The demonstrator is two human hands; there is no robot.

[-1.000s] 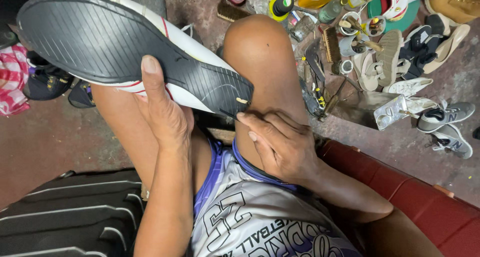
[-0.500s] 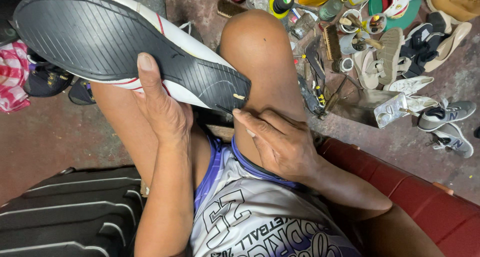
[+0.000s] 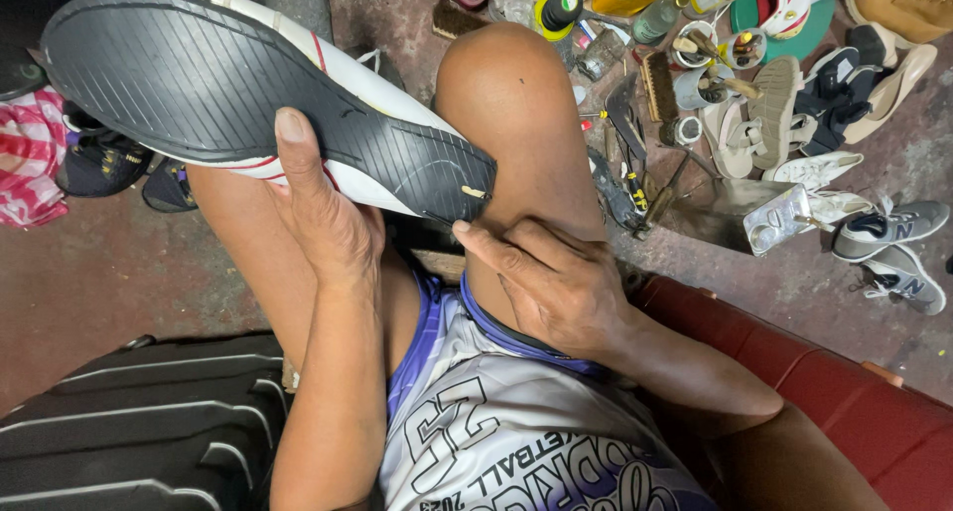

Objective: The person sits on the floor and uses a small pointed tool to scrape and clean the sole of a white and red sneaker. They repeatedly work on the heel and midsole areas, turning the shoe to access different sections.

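The person wore white basketball shorts point(image 3: 496, 441) trimmed with purple and dark bands and printed with dark lettering, while both forearms, the left hand point(image 3: 328, 223), the right hand point(image 3: 556, 283) and the knees were bare, without sleeves.

grey sneakers point(image 3: 888, 248), tan sandals point(image 3: 754, 124), pink striped cloth point(image 3: 30, 158), black suitcase point(image 3: 139, 427)

Stained reddish concrete floor point(image 3: 119, 283), a red cushioned seat point(image 3: 844, 392), and a black ribbed case point(image 3: 129, 432).
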